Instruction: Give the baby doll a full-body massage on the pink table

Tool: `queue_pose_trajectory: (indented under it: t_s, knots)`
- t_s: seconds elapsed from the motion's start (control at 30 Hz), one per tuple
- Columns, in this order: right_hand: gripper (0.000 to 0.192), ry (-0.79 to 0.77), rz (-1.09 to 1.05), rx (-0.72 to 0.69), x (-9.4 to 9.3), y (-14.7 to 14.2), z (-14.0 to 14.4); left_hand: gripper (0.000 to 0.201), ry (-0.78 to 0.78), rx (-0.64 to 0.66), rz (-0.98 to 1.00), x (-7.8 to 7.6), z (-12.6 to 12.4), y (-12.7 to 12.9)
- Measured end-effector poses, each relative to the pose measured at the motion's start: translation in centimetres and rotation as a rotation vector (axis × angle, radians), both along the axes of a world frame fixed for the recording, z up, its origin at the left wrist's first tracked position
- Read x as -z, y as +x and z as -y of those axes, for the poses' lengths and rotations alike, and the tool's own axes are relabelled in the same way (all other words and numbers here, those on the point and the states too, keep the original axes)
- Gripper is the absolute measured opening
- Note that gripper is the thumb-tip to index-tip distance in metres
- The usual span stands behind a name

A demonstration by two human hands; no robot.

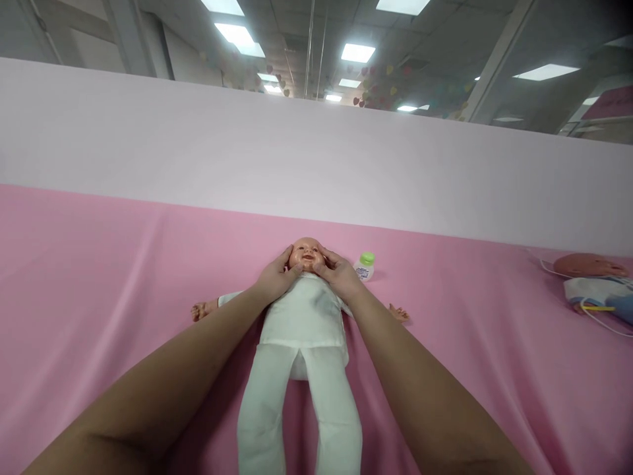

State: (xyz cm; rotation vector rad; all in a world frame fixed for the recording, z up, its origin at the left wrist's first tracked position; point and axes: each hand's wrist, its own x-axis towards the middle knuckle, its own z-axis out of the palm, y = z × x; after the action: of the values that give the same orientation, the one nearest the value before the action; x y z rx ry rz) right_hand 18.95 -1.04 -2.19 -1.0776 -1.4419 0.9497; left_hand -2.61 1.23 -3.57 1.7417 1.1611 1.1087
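Observation:
A baby doll [307, 310] in a white top and white trousers lies on its back, head at the far end and arms out to the sides. My left hand [277, 276] cups the left side of its head, thumb near the chin. On the opposite side my right hand [341, 272] holds the head in the same way, its thumb by the doll's mouth. Fingertips of both hands reach up beside the temples. Just beyond my right hand stands a small white bottle [364, 270] with a green cap, its lower left edge close to my wrist.
A pink sheet [119, 277] with soft creases covers the surface. Behind it runs a low white wall [316, 165], with glass above. At the far right lies another doll [588, 265], with blue-white cloth, a yellow strip and a thin white tube around it.

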Motion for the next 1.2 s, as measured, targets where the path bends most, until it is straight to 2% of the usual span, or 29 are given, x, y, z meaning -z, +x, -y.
queue_pose_trajectory:
  t_s: [0.17,0.33,0.47,0.6,0.7,0.83,0.93,1.1,1.2]
  knots:
    - [0.091,0.041,-0.011,0.029,0.4,-1.2,0.1,0.101,0.074,-0.037,-0.162,-0.5,0.7,0.2]
    - [0.081,0.052,0.010,0.035,0.7,-0.8,-0.3,0.095,0.042,-0.036,-0.114,-0.3,0.5,0.2]
    - [0.077,0.028,-0.089,-0.079,1.0,0.1,-0.9,0.088,0.035,-0.012,-0.037,-0.1,0.1,0.1]
    - [0.080,-0.031,-0.238,-0.222,1.3,0.7,-1.4,0.089,0.010,0.042,0.106,0.5,-0.6,0.1]
    - [0.076,-0.075,-0.260,-0.243,1.4,0.7,-1.3,0.084,-0.009,0.085,0.158,0.8,-1.0,0.1]
    - [0.066,-0.110,-0.276,-0.192,1.2,0.4,-1.1,0.078,-0.044,0.051,0.151,0.6,-0.7,0.1]
    - [0.061,-0.039,-0.207,-0.138,0.9,0.0,-0.9,0.080,-0.022,0.001,0.065,0.0,-0.1,0.2]
    - [0.074,0.022,-0.016,0.003,0.4,-0.8,-0.2,0.103,0.023,-0.059,-0.172,-0.9,1.0,0.5]
    - [0.077,0.037,0.024,0.057,0.4,-1.2,0.0,0.099,0.046,-0.053,-0.212,-1.1,1.3,0.5]
